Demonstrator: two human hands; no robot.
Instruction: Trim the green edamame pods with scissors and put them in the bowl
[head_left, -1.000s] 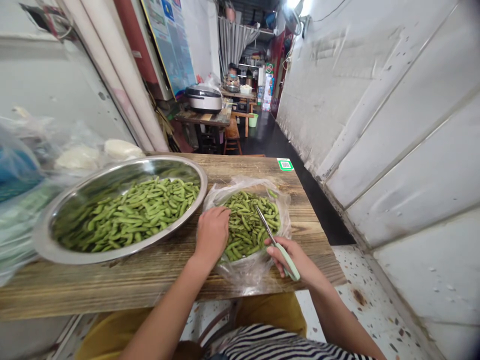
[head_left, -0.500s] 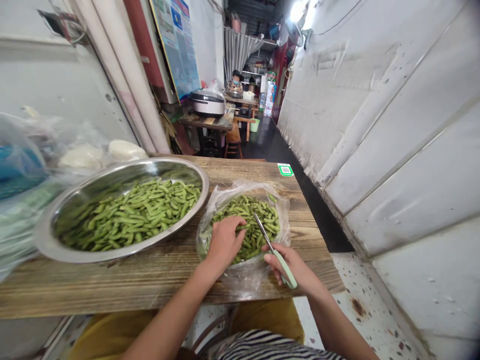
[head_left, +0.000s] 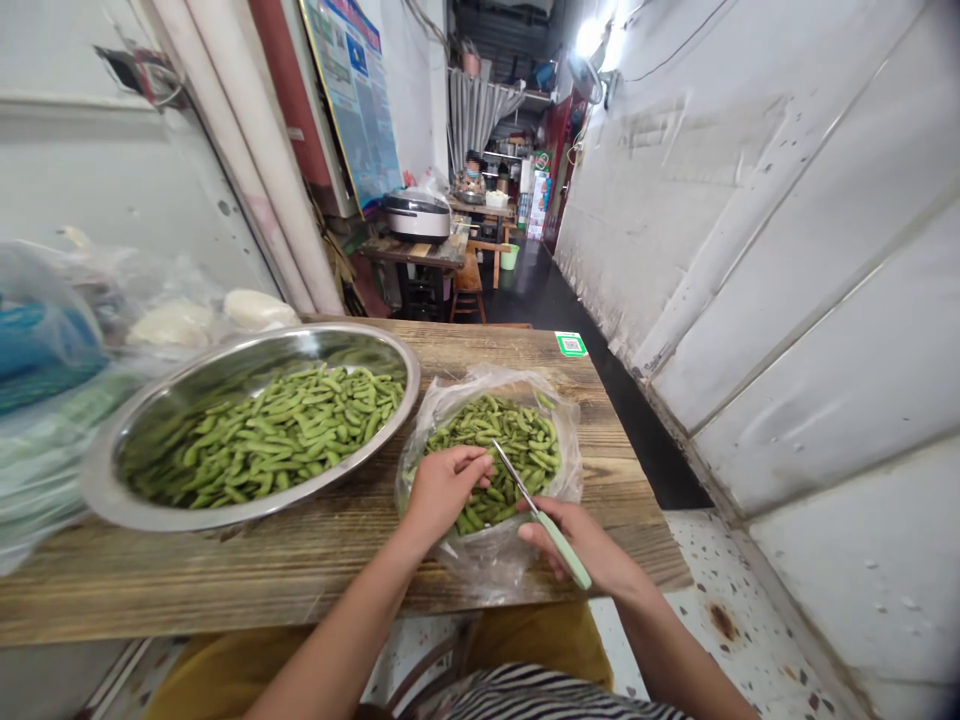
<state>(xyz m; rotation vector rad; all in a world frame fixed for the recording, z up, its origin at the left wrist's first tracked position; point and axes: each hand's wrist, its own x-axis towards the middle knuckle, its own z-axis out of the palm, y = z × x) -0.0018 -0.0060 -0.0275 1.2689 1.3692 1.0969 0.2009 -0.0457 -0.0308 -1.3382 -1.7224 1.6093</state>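
The green-handled scissors, gripped in the right hand, have swung nearer the left hand, its fingers curled (whether around anything, I cannot tell) over edamame pods in the plastic bag, so a hasty snip could cut skin.

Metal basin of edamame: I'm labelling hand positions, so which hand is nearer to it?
Left: the left hand is just right of the metal basin, apart from it; the right hand, holding scissors, is farther right.
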